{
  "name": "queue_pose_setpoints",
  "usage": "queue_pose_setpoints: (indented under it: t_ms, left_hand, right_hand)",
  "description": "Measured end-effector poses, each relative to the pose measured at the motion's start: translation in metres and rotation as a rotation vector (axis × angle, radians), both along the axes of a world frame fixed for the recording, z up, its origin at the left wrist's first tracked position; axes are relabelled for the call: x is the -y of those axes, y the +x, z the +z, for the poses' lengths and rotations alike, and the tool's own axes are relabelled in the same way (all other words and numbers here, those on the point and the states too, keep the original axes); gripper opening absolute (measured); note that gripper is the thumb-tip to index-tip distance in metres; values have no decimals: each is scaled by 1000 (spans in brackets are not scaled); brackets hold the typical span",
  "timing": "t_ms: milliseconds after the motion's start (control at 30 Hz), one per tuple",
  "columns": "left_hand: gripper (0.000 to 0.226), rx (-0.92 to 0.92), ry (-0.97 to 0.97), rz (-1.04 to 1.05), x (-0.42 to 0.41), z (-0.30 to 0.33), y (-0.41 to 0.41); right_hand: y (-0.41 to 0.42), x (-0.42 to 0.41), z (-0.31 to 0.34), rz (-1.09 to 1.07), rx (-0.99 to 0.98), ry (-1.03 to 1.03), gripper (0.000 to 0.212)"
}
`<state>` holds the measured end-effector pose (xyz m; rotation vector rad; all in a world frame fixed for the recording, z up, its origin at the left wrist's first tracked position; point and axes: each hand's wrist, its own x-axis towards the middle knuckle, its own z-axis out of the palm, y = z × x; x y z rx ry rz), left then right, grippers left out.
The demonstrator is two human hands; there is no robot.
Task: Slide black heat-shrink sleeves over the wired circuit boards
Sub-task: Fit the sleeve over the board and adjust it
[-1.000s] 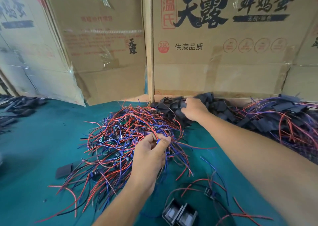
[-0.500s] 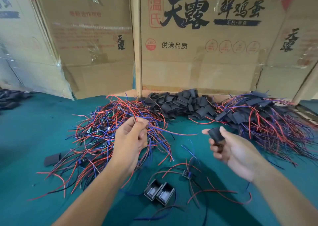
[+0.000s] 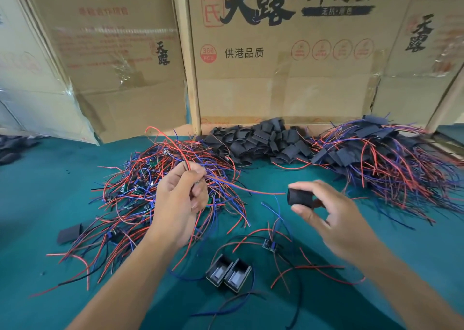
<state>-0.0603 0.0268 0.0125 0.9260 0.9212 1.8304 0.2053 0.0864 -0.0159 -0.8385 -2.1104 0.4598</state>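
Since the earlier frame, the right hand [image 3: 326, 216] brings its pinched short black heat-shrink sleeve [image 3: 298, 198] toward the left hand [image 3: 178, 199], which grips red and blue wires [image 3: 241, 190]; sleeve mouth faces them, just right.

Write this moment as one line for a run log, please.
left hand: grips red and blue wires | right hand: pinches black sleeve | sleeve not yet on a board | sleeve pile behind
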Motion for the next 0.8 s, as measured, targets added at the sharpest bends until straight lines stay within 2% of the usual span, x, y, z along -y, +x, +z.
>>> queue_pose_setpoints:
  t_ms: [133, 300, 433, 600, 800]
  left_hand:
    - [22, 0, 3, -14, 1, 0, 0]
    - [24, -21, 2, -46, 0, -2, 1]
    - [13, -90, -9, -112, 1, -6, 10]
    - [8, -229, -52, -296, 6, -15, 26]
    - [22, -250, -113, -479, 7, -22, 36]
  right_hand:
    - [-4, 5, -1, 13, 17, 13, 32]
    - [-8, 10, 2, 27, 23, 0, 29]
    - [-13, 16, 1, 6, 69, 37, 28]
    - [-17, 20, 2, -128, 261, 247, 38]
    - [-24, 24, 5, -152, 308, 347, 37]
